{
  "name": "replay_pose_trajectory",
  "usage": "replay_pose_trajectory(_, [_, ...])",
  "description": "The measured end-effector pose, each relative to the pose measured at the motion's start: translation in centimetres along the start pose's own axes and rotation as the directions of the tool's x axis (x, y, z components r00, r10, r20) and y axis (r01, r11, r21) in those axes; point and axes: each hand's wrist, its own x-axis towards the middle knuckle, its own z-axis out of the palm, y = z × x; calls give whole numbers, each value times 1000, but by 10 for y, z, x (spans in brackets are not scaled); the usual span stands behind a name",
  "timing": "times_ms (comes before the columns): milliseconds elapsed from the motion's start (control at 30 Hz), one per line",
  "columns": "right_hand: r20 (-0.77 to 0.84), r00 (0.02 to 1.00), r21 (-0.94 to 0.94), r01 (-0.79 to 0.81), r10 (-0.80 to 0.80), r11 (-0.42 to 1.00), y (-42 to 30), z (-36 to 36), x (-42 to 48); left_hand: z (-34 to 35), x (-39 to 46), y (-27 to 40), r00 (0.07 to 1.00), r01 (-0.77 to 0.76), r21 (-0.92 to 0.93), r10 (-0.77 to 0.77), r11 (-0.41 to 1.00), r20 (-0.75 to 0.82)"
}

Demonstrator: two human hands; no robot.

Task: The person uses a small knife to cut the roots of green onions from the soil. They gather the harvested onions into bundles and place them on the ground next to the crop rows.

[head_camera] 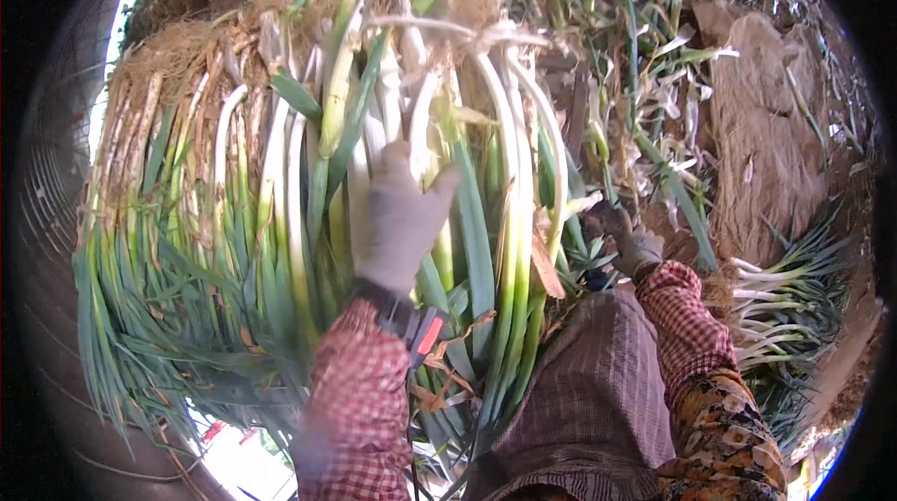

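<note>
A wide heap of green onions (280,164) with white stalks, long green leaves and brown roots lies before me and to my left, roots pointing away. My left hand (403,220), in a pale glove and blurred, is over the middle of the heap, its thumb spread; whether it grips a stalk cannot be told. My right hand (634,245), also gloved, is low at the heap's right side, by a white stalk end and a small dark thing. Its fingers are partly hidden, and I cannot tell what they hold.
At the right a smaller bunch of green onions (774,312) lies on its side with white ends towards me. Behind it is a brown fibrous sheet (764,122). Loose leaves and peelings (673,94) litter the ground at the upper right. A cloth (589,389) covers my lap.
</note>
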Motion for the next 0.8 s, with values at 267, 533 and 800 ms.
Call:
replay_pose_trajectory(267, [-334,918,597,383,-216,705,-24,-136,-76,-37,-11,26,920,342,-485,-183,805,346])
replay_pose_trajectory(533, [-616,583,381,809,-529,448,-162,-299,-95,-117,-60,61,799,593,-644,-249,484,548])
replay_pose_trajectory(800, [-564,825,820,555,34,140,-200,-398,-31,-183,-87,24,897,442,-743,-279,503,344])
